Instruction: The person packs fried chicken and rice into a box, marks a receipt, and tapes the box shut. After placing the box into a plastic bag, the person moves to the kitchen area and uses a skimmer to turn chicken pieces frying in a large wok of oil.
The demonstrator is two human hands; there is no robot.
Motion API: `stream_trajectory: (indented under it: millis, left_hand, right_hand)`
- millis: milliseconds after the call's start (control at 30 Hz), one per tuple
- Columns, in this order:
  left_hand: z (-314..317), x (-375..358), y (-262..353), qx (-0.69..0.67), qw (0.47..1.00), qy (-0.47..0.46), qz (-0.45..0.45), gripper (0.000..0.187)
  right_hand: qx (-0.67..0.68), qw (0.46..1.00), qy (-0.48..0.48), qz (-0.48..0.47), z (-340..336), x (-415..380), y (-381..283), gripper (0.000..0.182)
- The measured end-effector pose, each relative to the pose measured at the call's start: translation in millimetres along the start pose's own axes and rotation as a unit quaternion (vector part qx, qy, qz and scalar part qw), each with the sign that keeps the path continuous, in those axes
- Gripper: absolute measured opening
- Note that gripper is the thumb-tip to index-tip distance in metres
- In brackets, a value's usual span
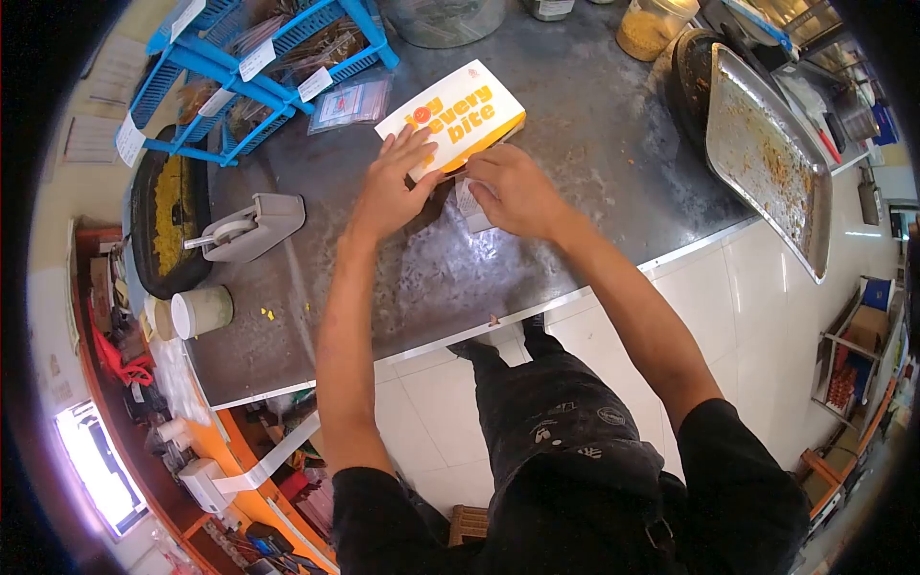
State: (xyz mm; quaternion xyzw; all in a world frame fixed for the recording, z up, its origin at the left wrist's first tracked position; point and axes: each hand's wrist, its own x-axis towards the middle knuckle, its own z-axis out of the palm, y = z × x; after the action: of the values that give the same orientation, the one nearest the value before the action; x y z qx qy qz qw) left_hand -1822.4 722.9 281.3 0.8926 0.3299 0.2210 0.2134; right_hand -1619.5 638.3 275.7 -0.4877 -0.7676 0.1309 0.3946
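A white and yellow cardboard box (465, 110), printed with "joy every bite" in orange letters, lies closed and at an angle on the dark worktop. My left hand (395, 187) rests on its left front corner, with the fingers stretched over the lid and the thumb along the front side. At the near edge of the box, my right hand (517, 192) has its fingers bent around a small white printed slip (471, 209) that hangs below it. The fingertips against the box front are partly hidden.
A grey tape dispenser (254, 230) and a white tub (202, 311) stand left. Behind are blue stacked racks (278, 81) and plastic packets (352, 103). A crumb-covered metal tray (771, 158) juts past the worktop's right edge. A jar (652, 31) stands at the back.
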Motion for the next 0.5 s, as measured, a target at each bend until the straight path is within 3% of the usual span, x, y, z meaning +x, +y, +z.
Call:
stream_trajectory:
  millis: [133,233,333,500]
  left_hand:
    - [-9,14,15,-0.016,0.997,-0.006,-0.074,0.061]
    - [-2,29,10,0.086,0.984,-0.041,-0.149,0.083]
    - [-3,41,9,0.130,0.976,-0.067,-0.162,0.098]
    - [-13,40,16,0.165,0.974,-0.113,-0.108,0.089]
  right_hand:
    - [0.025,0.999,-0.028,0.003,-4,3,3,0.012]
    - [0.028,0.999,-0.037,0.012,-2,2,5,0.011]
    - [0.022,0.997,-0.067,0.038,-7,5,0,0.013]
    - [0.042,0.996,-0.062,0.042,-5,7,4,0.016]
